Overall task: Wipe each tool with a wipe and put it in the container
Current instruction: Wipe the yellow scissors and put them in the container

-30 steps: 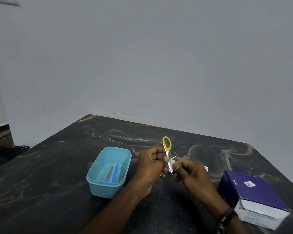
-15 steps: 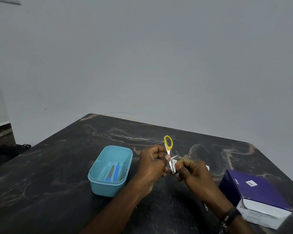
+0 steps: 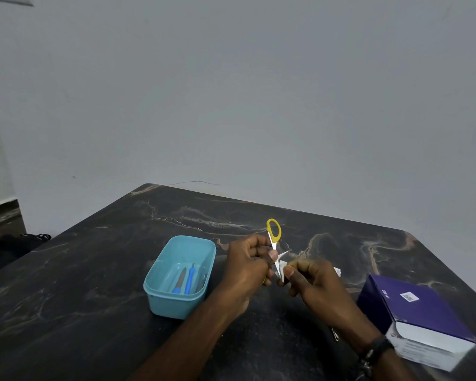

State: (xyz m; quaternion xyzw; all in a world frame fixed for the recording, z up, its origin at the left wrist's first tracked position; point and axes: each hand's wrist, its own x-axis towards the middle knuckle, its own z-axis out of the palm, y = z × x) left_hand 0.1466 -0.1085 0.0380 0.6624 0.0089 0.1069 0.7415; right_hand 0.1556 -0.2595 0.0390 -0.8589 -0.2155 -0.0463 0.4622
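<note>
My left hand (image 3: 248,266) grips small scissors with yellow handles (image 3: 274,234), blades spread apart above the table. One yellow loop stands up; the other is hidden in my palm. My right hand (image 3: 312,281) pinches a white wipe (image 3: 282,266) around the lower blade. A light blue container (image 3: 180,276) sits on the table left of my hands. Inside it lie two blue-handled tools (image 3: 186,279).
A purple and white box (image 3: 419,317) stands at the right on the dark marbled table (image 3: 80,284). A small metal tool (image 3: 335,334) lies under my right forearm. A grey wall rises behind the table's far edge. Dark objects (image 3: 17,242) lie on the floor at left.
Both hands and the scissors stay almost in place. My right hand with the wipe has shifted slightly along the blade.
</note>
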